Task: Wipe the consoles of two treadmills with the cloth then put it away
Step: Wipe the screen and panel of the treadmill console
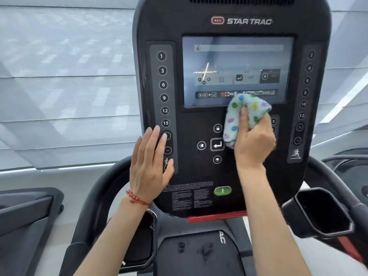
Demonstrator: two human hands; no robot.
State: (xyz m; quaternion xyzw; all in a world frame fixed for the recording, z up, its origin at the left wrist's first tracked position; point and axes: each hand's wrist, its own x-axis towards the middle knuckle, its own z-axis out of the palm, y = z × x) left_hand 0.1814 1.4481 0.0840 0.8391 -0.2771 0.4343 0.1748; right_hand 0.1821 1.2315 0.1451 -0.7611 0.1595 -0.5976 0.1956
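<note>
Currently, we record the following conditions.
Console: we face 1 black treadmill console marked STAR TRAC, upright and filling the centre of the view.
Screen: the display is lit and shows blurred menu icons; its text is too small for us to read.
Cloth: the pale cloth with coloured dots is bunched up and pressed on the console, overlapping the lower edge of the screen and hanging down beside the enter key.
Right hand: our right hand is clamped on the cloth, fingers curled around the bundle, thumb on top.
Left hand: our left hand is flat, fingers straight and nearly together, holding nothing; it rests at the console's left edge, and the fingertips cover part of the left button column.
Wrist: a red beaded bracelet circles the left wrist.
Start key: the green oval button sits low on the console, between our 2 forearms.
Surroundings: grey blinds hang behind the console, and a black cup holder sits at the lower right.
</note>
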